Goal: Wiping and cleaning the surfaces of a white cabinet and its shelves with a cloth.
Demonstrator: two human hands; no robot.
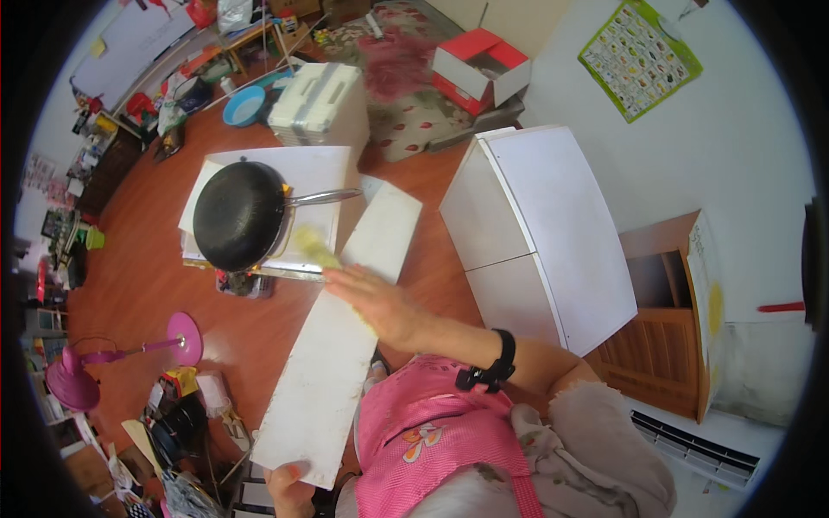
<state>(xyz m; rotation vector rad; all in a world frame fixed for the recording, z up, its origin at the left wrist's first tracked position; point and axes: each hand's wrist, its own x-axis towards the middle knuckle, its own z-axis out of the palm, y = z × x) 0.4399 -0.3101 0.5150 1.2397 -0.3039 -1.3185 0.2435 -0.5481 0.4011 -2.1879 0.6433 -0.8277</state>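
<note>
My left hand (289,487), at the bottom of the view, grips the near end of a long white board (317,382). The board slants up and away, its edges chipped and stained. My right hand (375,304), wearing a black wristband, lies across the middle of the board with a yellow cloth (314,245). Motion blurs the cloth, which juts past the fingertips; the palm hides part of it. Just beyond the fingers, a black frying pan (239,215) lies bottom up on a white stand (304,162), its metal handle (324,197) pointing right.
A white cabinet (550,226) stands to the right, beside a cardboard box (703,324). Farther off are a white foam box (320,100), a blue basin (244,105) and a red-and-white box (482,68). A pink lamp (72,382) and cluttered items (178,421) occupy the left.
</note>
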